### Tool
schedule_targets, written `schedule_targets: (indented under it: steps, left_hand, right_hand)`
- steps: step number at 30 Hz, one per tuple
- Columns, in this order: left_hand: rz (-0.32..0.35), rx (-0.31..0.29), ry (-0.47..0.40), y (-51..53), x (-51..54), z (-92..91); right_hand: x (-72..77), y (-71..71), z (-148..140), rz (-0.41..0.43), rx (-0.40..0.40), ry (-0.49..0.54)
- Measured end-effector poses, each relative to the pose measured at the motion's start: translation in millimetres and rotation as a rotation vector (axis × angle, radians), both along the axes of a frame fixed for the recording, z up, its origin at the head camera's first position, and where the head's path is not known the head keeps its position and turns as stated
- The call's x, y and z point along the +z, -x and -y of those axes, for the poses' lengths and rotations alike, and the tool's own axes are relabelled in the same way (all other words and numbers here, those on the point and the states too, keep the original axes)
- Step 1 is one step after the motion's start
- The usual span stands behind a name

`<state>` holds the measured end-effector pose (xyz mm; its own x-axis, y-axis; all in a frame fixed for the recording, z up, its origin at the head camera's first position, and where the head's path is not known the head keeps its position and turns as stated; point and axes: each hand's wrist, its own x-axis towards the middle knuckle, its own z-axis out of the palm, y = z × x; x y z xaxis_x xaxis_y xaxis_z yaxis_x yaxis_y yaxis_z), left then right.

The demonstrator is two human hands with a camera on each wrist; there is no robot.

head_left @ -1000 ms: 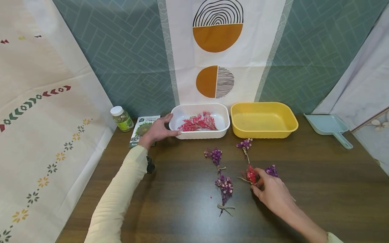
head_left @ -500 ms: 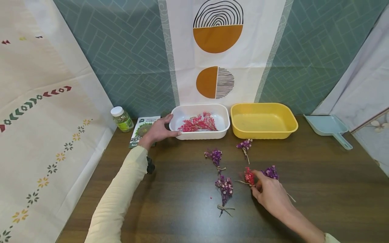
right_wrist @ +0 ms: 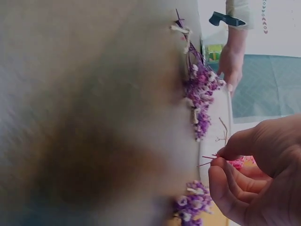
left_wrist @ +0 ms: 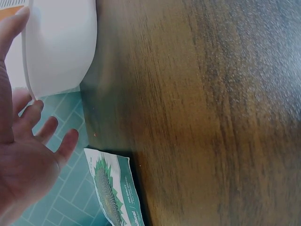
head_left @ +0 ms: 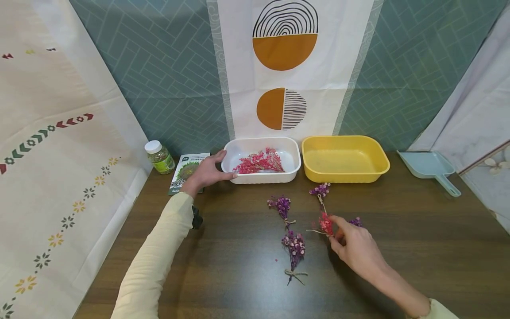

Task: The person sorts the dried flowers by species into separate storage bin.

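Observation:
My left hand grips the left end of a white plastic basin, thumb at the front and fingers round the side. In the left wrist view the thumb and fingertips touch the basin's rim. Red dried flowers lie inside it. My right hand pinches a small bunch of red dried flowers between thumb and fingers, with twine hanging to the left; its thin stems stick out past the fingertips in the right wrist view. Purple bunches tied with twine lie around it; one is partly hidden behind my right hand.
A yellow basin stands right of the white one. A blue dustpan lies at the far right. At the back left are a white-capped jar and a seed packet. A patterned cloth hangs behind.
My right hand, still holding the red bunch, has shifted slightly left and then a little farther from me. My left hand keeps its place on the white basin.

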<state>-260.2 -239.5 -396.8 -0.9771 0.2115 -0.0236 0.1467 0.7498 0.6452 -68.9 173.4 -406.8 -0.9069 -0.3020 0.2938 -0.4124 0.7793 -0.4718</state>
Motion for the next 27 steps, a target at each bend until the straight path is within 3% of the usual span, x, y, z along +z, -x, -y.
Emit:
schedule_targets:
  steps: [10,19,27]
  left_hand:
    - [0.007,0.013,0.004,-0.3,0.2,-0.6]
    - [0.012,0.009,-0.003,-1.3,1.2,-1.3]
    - [0.012,0.01,0.002,-0.9,1.3,-1.3]
  right_hand:
    - [25.1,21.4,2,0.045,0.03,-0.005]
    - [38.7,48.5,11,0.047,0.079,0.004]
    - [42.4,73.6,19,-0.029,0.113,0.025]
